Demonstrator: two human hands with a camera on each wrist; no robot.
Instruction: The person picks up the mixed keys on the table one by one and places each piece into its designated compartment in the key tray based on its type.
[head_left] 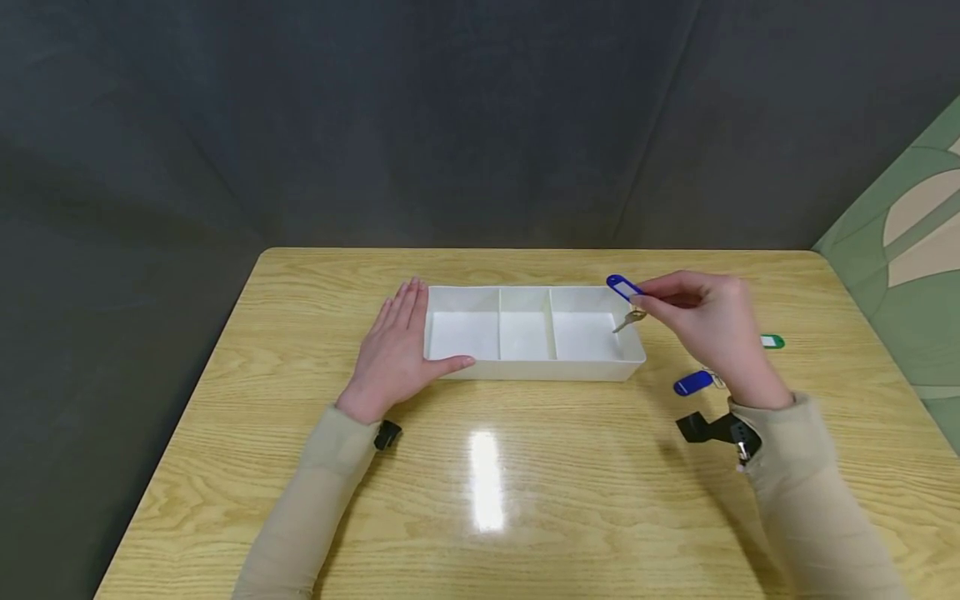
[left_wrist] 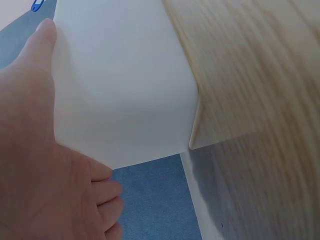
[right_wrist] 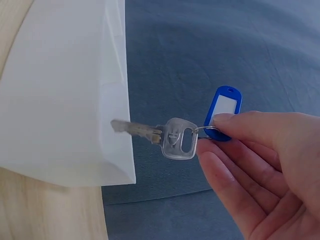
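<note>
A white box (head_left: 540,371) with three compartments stands on the wooden table. My left hand (head_left: 397,350) rests against its left end, fingers straight and the thumb along the front rim. Over the box's right end, my right hand (head_left: 701,321) pinches a blue key tag (head_left: 624,287) between thumb and fingers. From the tag's ring hangs a key (right_wrist: 175,139) with a clear plastic head, its blade pointing toward the right compartment. In the right wrist view the key lies across the box's edge.
Below the right hand lies another blue key tag (head_left: 692,383), with a ring partly hidden by the wrist. A green key tag (head_left: 772,342) shows to the right of that hand. Dark fabric (head_left: 480,125) hangs behind the table (head_left: 420,500).
</note>
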